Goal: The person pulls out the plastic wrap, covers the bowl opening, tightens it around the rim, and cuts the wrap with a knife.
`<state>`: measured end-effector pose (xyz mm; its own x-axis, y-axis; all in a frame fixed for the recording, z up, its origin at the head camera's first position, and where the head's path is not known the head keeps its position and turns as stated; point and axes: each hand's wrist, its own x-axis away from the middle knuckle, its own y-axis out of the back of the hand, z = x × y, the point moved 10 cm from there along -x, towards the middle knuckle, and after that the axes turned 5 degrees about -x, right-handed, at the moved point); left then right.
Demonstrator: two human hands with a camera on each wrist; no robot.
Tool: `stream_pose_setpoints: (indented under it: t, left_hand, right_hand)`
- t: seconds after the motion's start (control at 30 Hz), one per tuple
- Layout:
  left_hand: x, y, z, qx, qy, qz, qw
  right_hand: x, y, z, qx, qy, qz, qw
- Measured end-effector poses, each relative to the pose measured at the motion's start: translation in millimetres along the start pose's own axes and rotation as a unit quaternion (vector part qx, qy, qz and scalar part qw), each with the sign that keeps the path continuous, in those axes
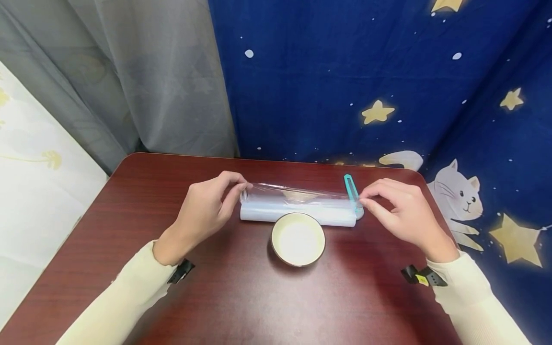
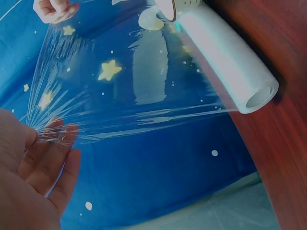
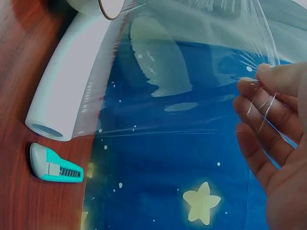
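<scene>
A roll of clear plastic wrap (image 1: 254, 212) lies crosswise on the table, and a sheet of its film (image 2: 120, 96) is drawn out from it. My left hand (image 1: 210, 201) pinches one corner of the film between thumb and fingers; in the left wrist view creases fan out from that grip. My right hand (image 1: 398, 211) pinches the other corner, with the film stretched between both hands above the roll. Just in front of the roll stands a cream bowl (image 1: 298, 239) with a dark rim. Its inside looks bare.
A teal utility knife (image 3: 56, 165) lies by the right end of the roll. The dark red table (image 1: 207, 297) ends at a blue curtain (image 1: 302, 86) with stars and a grey curtain (image 1: 172, 72) behind it.
</scene>
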<state>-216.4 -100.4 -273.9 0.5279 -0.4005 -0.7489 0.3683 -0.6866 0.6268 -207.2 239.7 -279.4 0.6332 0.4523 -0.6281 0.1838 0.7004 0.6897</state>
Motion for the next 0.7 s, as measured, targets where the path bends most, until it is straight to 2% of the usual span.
stream_pose_setpoints:
  t: [0.2, 0.4, 0.53, 0.7]
  left_hand:
    - [14.5, 4.0, -8.7, 0.011, -0.009, -0.001, 0.9999]
    - [25.0, 7.1, -16.9, 0.017, -0.019, -0.004, 0.9997]
    - [24.6, 9.5, -19.7, 0.015, -0.023, -0.008, 0.9996]
    - [18.4, 11.8, -19.1, 0.018, -0.020, -0.008, 0.9996]
  right_hand:
    - [7.4, -1.6, 12.6, 0.006, 0.009, 0.002, 1.000]
    - [14.7, -2.9, 21.3, 0.015, 0.000, 0.021, 1.000]
    - [16.1, -1.4, 21.6, 0.022, -0.010, 0.026, 0.999]
    - [11.0, 3.3, 22.1, 0.023, -0.003, 0.014, 1.000]
